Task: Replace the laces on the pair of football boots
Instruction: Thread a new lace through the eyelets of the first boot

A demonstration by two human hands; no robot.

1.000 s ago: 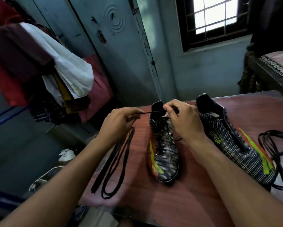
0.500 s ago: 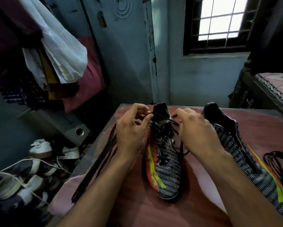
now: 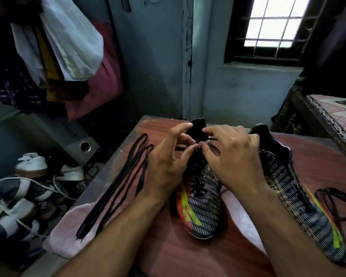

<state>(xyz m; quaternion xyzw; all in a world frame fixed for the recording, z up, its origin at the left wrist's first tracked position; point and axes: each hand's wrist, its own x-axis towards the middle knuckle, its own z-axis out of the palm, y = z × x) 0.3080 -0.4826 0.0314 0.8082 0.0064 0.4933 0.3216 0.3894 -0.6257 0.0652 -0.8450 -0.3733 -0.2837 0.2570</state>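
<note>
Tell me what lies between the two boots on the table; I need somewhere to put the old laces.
In the head view, the right hand and its forearm cross the gap between the near boot and the far boot; under them, bare table.

No readable text in this view.

The right-hand football boot (image 3: 300, 198) carries a small bright green mark on its side, too blurred to read as letters or a brand. The yellow-green streaks on the middle boot (image 3: 202, 206) are plain stripes, not lettering. No label, number or sign shows on any other surface.
</note>
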